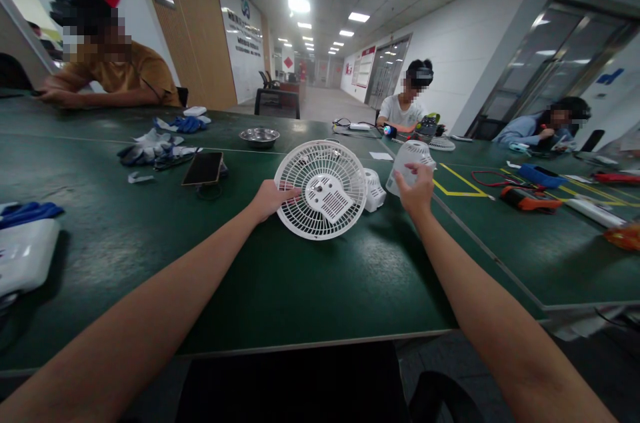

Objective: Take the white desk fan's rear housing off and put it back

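A round white fan grille (295, 216) is tilted up in front of me, its slotted centre plate facing me. My left hand (273, 200) is closed on the grille's left rim, thumb over the ribs. Just behind the grille's right edge is a small white vented cover (375, 191), partly hidden. To the right, my right hand (417, 191) has its fingers wrapped against a white cup-shaped plastic housing (399, 163) with slots at its far end. Part of that housing is hidden behind the fingers.
Left of me on the green table (320, 303) lie a phone (203, 168), gloves (150, 146) and a white box (27, 253). A metal bowl (259, 137) sits farther back. Rightward are an orange multimeter (530, 199) and a blue case (541, 176). Several people sit around the table.
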{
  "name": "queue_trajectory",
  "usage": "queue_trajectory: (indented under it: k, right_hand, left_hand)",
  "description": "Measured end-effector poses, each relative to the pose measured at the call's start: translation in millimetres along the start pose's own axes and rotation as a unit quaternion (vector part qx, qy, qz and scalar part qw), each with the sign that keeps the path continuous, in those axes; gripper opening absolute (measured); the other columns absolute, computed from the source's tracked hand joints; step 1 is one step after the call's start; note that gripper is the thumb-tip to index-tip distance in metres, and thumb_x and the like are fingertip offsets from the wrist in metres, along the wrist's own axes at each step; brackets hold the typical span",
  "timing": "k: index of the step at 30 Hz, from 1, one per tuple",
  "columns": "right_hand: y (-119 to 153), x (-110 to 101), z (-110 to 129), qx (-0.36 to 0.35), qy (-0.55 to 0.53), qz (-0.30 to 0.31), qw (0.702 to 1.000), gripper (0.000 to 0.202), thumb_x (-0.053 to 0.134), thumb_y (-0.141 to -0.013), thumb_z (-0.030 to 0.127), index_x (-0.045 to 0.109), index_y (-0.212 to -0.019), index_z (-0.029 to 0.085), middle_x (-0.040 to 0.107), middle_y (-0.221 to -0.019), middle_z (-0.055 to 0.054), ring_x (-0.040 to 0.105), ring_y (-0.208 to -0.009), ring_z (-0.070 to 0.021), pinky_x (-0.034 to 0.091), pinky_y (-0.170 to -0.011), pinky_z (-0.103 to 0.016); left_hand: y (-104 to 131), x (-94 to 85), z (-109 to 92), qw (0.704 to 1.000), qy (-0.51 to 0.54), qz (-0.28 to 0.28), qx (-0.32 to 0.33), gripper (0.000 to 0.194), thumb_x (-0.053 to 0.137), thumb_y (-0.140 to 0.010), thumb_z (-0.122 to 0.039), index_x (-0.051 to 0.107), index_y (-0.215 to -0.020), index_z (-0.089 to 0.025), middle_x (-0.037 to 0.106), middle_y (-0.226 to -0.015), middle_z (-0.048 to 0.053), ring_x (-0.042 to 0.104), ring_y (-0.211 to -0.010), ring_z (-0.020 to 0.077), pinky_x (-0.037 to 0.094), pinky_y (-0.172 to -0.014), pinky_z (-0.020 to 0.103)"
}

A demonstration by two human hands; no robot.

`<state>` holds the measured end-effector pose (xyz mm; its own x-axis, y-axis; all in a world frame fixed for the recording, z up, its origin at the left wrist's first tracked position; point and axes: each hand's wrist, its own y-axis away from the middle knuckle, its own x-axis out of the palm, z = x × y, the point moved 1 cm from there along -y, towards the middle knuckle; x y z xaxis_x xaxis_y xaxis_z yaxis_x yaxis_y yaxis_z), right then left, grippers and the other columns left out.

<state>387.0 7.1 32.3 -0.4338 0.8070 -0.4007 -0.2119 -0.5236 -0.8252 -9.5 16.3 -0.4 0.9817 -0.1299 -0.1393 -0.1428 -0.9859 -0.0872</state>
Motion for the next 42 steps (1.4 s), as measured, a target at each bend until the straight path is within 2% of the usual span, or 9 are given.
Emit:
queue_trajectory:
  k: [5, 12, 20, 24, 27, 30, 32, 35, 42]
  right_hand:
    - [9, 6, 20, -0.043, -0.021, 0.069, 0.996, 0.043, 0.066, -0.082, 0.050, 0.064, -0.111, 0.018, 0.061, -0.114, -0.013, 0.055, -0.108, -0.0295, 0.043, -0.102, -0.047]
    - [26, 25, 27, -0.081, -0.080, 0.267, 0.957, 0.061, 0.074, -0.078, 0.049, 0.056, -0.130, 0.022, 0.063, -0.123, -0.012, 0.057, -0.114, -0.0312, 0.046, -0.101, -0.048]
    - [30, 29, 27, -0.073, -0.071, 0.297, 0.949, 0.067, 0.076, -0.077, 0.046, 0.050, -0.135, 0.025, 0.064, -0.120, -0.010, 0.061, -0.104, -0.0300, 0.049, -0.095, -0.047]
    - [23, 25, 23, -0.070, -0.062, 0.232, 0.968, 0.068, 0.071, -0.080, 0.050, 0.049, -0.138, 0.021, 0.062, -0.117, -0.013, 0.059, -0.107, -0.0306, 0.047, -0.098, -0.049]
    - [7, 12, 3, -0.038, -0.007, 0.051, 0.998, 0.070, 0.068, -0.080, 0.051, 0.047, -0.139, 0.019, 0.055, -0.130, -0.016, 0.051, -0.119, -0.0340, 0.040, -0.106, -0.055]
    - [-7, -2, -29, 0.050, 0.048, -0.082, 0.994, 0.079, 0.070, -0.077, 0.048, 0.040, -0.144, 0.018, 0.050, -0.138, -0.018, 0.044, -0.130, -0.0368, 0.034, -0.110, -0.060]
    - [-10, -6, -49, 0.117, 0.053, -0.100, 0.987, 0.086, 0.072, -0.073, 0.048, 0.040, -0.145, 0.015, 0.052, -0.138, -0.021, 0.046, -0.129, -0.0377, 0.034, -0.110, -0.060]
    - [-9, -3, -67, 0.178, 0.000, -0.056, 0.982, 0.083, 0.071, -0.074, 0.052, 0.045, -0.142, 0.014, 0.060, -0.131, -0.019, 0.057, -0.117, -0.0335, 0.042, -0.104, -0.055]
    - [-6, 4, -77, 0.194, -0.045, -0.041, 0.979, 0.074, 0.077, -0.067, 0.054, 0.061, -0.128, 0.015, 0.070, -0.116, -0.015, 0.066, -0.094, -0.0261, 0.052, -0.092, -0.045]
  left_hand:
    - [3, 0.3, -2, 1.000, 0.010, 0.005, -0.006, 0.023, 0.084, -0.075, -0.027, 0.074, -0.089, -0.012, 0.078, -0.088, 0.011, 0.075, -0.079, 0.0230, 0.062, -0.080, 0.040]
    - [8, 4.3, -11, 1.000, 0.014, -0.012, -0.016, 0.016, 0.082, -0.077, -0.021, 0.073, -0.087, -0.012, 0.078, -0.087, 0.010, 0.074, -0.077, 0.0213, 0.061, -0.080, 0.040]
    - [10, 4.8, -13, 1.000, 0.017, -0.014, -0.005, 0.018, 0.083, -0.076, -0.023, 0.073, -0.086, -0.011, 0.077, -0.084, 0.009, 0.075, -0.077, 0.0222, 0.061, -0.079, 0.040]
    - [8, 3.4, -10, 1.000, 0.017, -0.007, -0.006, 0.020, 0.084, -0.075, -0.024, 0.073, -0.087, -0.012, 0.077, -0.086, 0.010, 0.075, -0.078, 0.0225, 0.061, -0.079, 0.040]
    - [6, 3.0, -8, 1.000, 0.021, -0.004, -0.006, 0.021, 0.084, -0.075, -0.024, 0.073, -0.088, -0.011, 0.077, -0.086, 0.010, 0.075, -0.077, 0.0226, 0.061, -0.079, 0.041]
    - [5, 2.7, -6, 0.999, 0.029, -0.009, -0.010, 0.021, 0.084, -0.074, -0.023, 0.074, -0.088, -0.011, 0.077, -0.086, 0.010, 0.075, -0.077, 0.0224, 0.061, -0.080, 0.040]
    - [5, 2.1, -6, 0.999, 0.027, -0.010, -0.014, 0.022, 0.085, -0.074, -0.024, 0.074, -0.089, -0.011, 0.078, -0.087, 0.011, 0.075, -0.078, 0.0225, 0.061, -0.080, 0.041]
    - [5, 1.2, -6, 1.000, 0.019, -0.004, -0.011, 0.022, 0.084, -0.075, -0.025, 0.074, -0.090, -0.012, 0.078, -0.089, 0.011, 0.075, -0.078, 0.0225, 0.061, -0.080, 0.041]
    - [5, 3.5, -6, 1.000, 0.002, -0.021, 0.009, 0.017, 0.083, -0.075, -0.024, 0.074, -0.083, -0.013, 0.077, -0.080, 0.008, 0.073, -0.073, 0.0203, 0.061, -0.078, 0.039]
